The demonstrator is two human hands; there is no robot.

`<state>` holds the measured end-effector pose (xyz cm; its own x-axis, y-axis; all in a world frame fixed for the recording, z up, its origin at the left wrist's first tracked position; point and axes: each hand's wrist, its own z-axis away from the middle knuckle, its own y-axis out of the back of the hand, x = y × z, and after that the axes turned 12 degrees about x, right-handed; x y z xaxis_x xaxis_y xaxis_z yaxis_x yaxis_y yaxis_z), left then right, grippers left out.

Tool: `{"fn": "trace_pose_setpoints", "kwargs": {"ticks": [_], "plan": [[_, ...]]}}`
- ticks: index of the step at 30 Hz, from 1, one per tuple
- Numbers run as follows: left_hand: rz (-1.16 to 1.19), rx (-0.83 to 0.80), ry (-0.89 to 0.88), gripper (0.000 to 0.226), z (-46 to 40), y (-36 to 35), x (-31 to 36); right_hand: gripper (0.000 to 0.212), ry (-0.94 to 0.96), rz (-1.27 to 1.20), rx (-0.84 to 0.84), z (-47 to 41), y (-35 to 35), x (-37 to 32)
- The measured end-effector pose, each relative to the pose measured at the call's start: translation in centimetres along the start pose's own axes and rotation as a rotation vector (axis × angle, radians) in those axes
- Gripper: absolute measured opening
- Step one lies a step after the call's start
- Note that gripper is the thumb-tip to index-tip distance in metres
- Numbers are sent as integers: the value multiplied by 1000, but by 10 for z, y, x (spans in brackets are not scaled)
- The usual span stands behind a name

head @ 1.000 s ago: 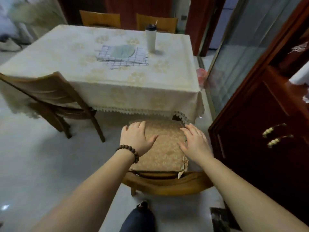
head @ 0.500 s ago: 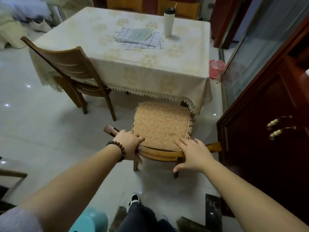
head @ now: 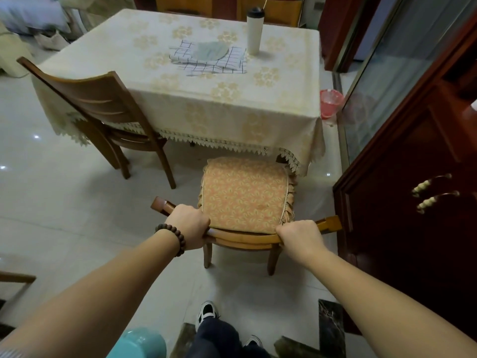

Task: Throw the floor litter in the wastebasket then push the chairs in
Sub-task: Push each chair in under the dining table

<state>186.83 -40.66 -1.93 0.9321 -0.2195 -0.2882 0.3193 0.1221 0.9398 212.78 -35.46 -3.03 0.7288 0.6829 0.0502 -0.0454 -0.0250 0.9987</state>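
Observation:
A wooden chair with an orange patterned cushion (head: 245, 192) stands in front of me, its seat just outside the table's (head: 196, 83) near right edge. My left hand (head: 189, 228) grips the left end of its curved backrest (head: 247, 237). My right hand (head: 300, 237) grips the right end. A second wooden chair (head: 103, 109) stands angled at the table's left side, its seat partly under the lace-edged cloth. A pink wastebasket (head: 330, 103) sits on the floor past the table's right corner.
A dark wooden cabinet (head: 413, 202) stands close on the right, beside a glass door. A white tumbler (head: 254, 31) and a checked cloth (head: 209, 58) lie on the table. Two more chairs stand at the far side. A teal object (head: 139, 342) is near my feet.
My hands left the seat cushion, moved back to the backrest and closed around it. The view rose and drew back from the chair.

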Motion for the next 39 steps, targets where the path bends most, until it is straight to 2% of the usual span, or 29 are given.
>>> {"fn": "trace_pose_setpoints", "kwargs": {"ticks": [12,23,31,39], "plan": [[14,-19,81,37,2,-12,-42,6,130,3,-7,-53,6,-7],[-55,26,-22,27,-57,-10,-147,8,20,-14,48,-139,24,-34],[-15,111,-96,33,-119,-19,-210,10,-47,6,68,-216,30,-27],[-11,126,-147,35,-165,-27,-258,8,-94,5,43,-270,34,-29]]}}
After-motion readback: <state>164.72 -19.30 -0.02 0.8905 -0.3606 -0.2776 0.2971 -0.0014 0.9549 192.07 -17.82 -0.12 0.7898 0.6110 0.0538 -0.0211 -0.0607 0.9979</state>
